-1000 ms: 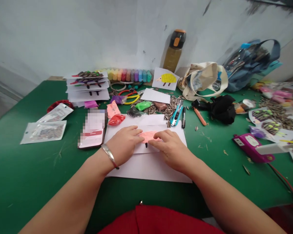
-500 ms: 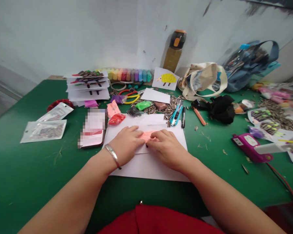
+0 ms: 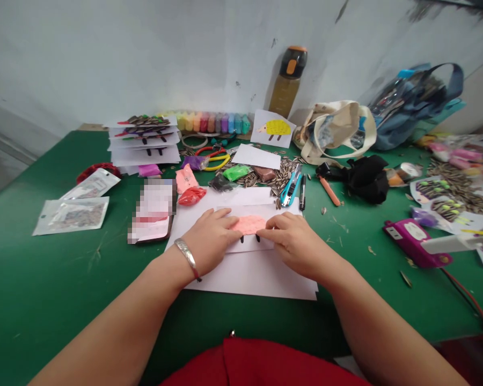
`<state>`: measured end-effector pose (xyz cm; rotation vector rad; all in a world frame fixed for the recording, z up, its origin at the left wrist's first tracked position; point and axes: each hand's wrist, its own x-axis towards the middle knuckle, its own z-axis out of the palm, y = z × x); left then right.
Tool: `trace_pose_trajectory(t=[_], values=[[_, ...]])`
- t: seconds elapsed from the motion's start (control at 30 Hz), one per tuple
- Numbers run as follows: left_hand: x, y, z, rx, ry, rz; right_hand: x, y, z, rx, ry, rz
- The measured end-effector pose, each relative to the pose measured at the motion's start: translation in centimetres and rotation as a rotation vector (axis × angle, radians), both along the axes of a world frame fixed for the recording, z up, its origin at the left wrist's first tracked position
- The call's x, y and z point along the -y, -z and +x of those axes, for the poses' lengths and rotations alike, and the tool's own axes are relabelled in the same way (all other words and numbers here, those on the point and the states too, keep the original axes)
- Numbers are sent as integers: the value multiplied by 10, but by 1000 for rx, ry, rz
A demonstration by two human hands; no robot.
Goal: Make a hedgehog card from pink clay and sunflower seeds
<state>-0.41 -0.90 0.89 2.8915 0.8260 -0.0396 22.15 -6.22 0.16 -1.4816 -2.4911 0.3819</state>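
Note:
A flat, oval piece of pink clay (image 3: 250,225) lies on a white card (image 3: 241,246), with two short black legs below it. My left hand (image 3: 209,236) rests on the card, its fingers spread and their tips against the clay's left edge. At the right edge, my right hand (image 3: 295,238) touches the clay with thumb and fingertips, the fingers slightly bent and apart. Larger white sheets (image 3: 249,279) lie under the card. Just beyond the left hand are a red clay packet (image 3: 192,196) and a pink clay packet (image 3: 186,179).
A phone (image 3: 153,212) lies left of the sheets. Behind them are a blue cutter (image 3: 291,187), a black marker (image 3: 302,193) and scattered sunflower seeds (image 3: 284,172). A yellow hedgehog card (image 3: 272,128) leans by a bottle (image 3: 287,83). A magenta glue gun-like device (image 3: 414,241) sits right.
My right hand has moved right, from over the clay to its right edge, uncovering the clay and the second black leg. My left hand has stayed nearly in place.

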Motion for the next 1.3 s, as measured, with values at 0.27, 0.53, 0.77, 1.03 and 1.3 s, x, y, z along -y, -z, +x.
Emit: trace_pose_trajectory(t=[0.27, 0.53, 0.77, 1.03, 1.3], values=[[1, 4, 1, 8, 3, 14, 1, -4, -3, 67, -17, -40], [5, 2, 5, 13, 5, 14, -4, -3, 6, 31, -14, -15], [7, 0, 5, 10, -20, 35, -3, -1, 7, 29, -17, -41], [7, 1, 3, 12, -38, 27, -5, -2, 7, 5, -11, -63], [6, 2, 0, 22, -43, 20, -4, -5, 6, 26, -15, -104]])
